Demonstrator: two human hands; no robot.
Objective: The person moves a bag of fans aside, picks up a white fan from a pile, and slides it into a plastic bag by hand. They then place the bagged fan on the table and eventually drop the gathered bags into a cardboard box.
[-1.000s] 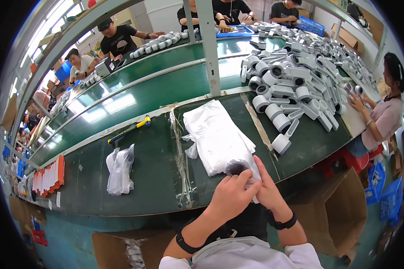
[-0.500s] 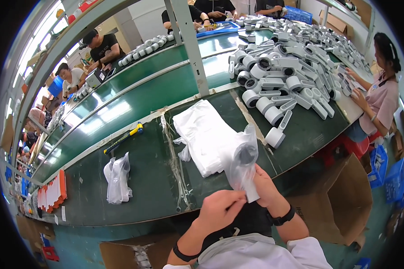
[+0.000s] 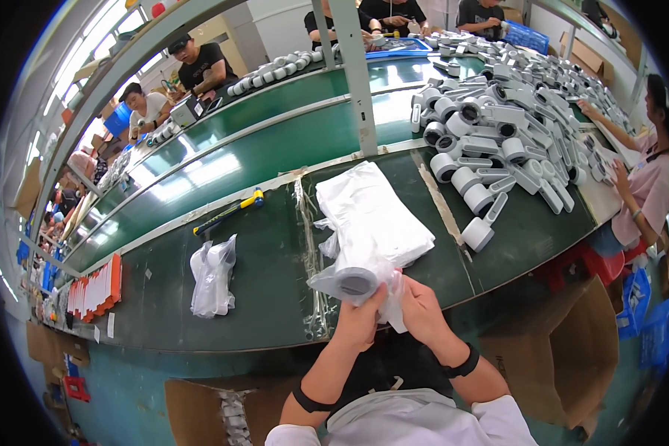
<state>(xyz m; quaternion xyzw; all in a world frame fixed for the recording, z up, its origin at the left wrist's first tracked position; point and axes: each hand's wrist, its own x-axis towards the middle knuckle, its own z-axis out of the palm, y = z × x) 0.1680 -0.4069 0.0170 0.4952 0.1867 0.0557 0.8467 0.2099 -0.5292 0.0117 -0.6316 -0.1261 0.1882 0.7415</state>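
Between my hands is a white device (image 3: 355, 283) with a round grey-ended head, wrapped in a clear plastic bag. My left hand (image 3: 360, 321) is closed around it just below the head. My right hand (image 3: 422, 306) pinches the bag (image 3: 391, 306) at its other side. The device's handle is mostly hidden by the hands and film. Just beyond them lies a stack of white plastic bags (image 3: 375, 208). Farther left on the green table (image 3: 156, 297) rests another bagged device (image 3: 214, 279).
A large heap of similar devices (image 3: 498, 134) covers the far right. A yellow-and-black hammer (image 3: 229, 212) lies beyond the bagged device; orange-edged white pieces (image 3: 95, 288) stand at the left. Cardboard boxes (image 3: 572, 342) sit below the table. A co-worker (image 3: 647, 178) sits at right.
The bagged device has swung left and down, its head now toward the left. My left hand has moved from the bag's lower end to below the head. The view has shifted leftward.
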